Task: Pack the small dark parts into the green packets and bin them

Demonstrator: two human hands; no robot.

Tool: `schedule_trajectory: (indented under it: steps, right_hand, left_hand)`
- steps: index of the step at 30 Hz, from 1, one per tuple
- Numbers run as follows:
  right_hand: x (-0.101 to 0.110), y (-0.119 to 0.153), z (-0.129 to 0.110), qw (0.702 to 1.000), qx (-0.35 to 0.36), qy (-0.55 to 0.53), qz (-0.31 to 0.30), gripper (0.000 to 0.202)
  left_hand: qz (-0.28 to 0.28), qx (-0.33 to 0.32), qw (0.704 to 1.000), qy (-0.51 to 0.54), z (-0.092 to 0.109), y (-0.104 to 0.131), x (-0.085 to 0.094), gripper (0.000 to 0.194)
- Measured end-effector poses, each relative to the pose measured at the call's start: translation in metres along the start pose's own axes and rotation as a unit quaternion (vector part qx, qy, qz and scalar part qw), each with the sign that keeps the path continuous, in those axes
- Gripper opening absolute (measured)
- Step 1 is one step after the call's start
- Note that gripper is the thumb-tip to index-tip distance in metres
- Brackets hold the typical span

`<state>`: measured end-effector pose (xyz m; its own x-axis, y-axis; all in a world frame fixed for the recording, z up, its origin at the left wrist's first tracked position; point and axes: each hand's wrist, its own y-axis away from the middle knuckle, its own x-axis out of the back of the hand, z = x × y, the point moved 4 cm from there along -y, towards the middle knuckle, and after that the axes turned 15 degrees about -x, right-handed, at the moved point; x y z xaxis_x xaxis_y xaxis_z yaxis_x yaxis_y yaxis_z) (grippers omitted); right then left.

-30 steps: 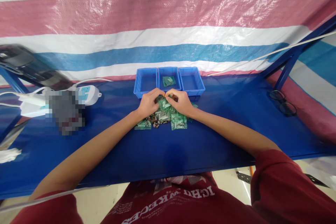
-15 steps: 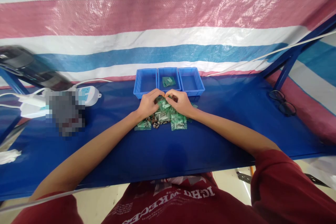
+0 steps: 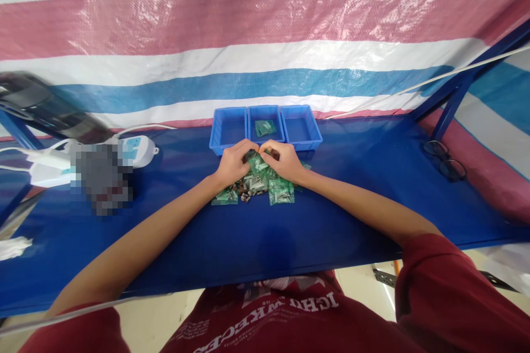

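Note:
My left hand (image 3: 234, 162) and my right hand (image 3: 284, 161) meet above a heap on the blue table, fingertips pinched close together. Between them a small green plastic bag (image 3: 258, 163) shows, its upper edge at my fingers; the fingers partly hide it. Beneath and around lie several more green bags with metallic pieces inside, one (image 3: 281, 192) at the heap's right front and another (image 3: 225, 196) near my left wrist. Small loose brown and silver pieces (image 3: 245, 196) lie at the front of the heap.
Behind my hands stand three joined blue bins; green bags (image 3: 265, 127) lie in the middle bin (image 3: 252, 112). At left are a white power strip (image 3: 49, 172), a white round-ended plug unit (image 3: 141, 151) and a blurred-out dark object (image 3: 101, 179). Glasses (image 3: 449, 161) lie at right.
My hands keep the same pinch over the heap, almost motionless. The whole view has shifted very slightly; nothing else has visibly moved.

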<state>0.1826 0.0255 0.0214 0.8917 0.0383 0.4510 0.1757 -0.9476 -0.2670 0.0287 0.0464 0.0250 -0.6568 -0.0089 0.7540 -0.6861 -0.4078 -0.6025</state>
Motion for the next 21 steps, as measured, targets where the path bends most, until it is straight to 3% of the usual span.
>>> schedule_trajectory:
  steps: [21]
  right_hand:
    - [-0.0002, -0.0001, 0.0002, 1.0, 0.006, 0.0, -0.001, 0.014]
  left_hand:
    - [0.016, -0.01, 1.0, 0.009, 0.0009, -0.001, -0.0001, 0.045]
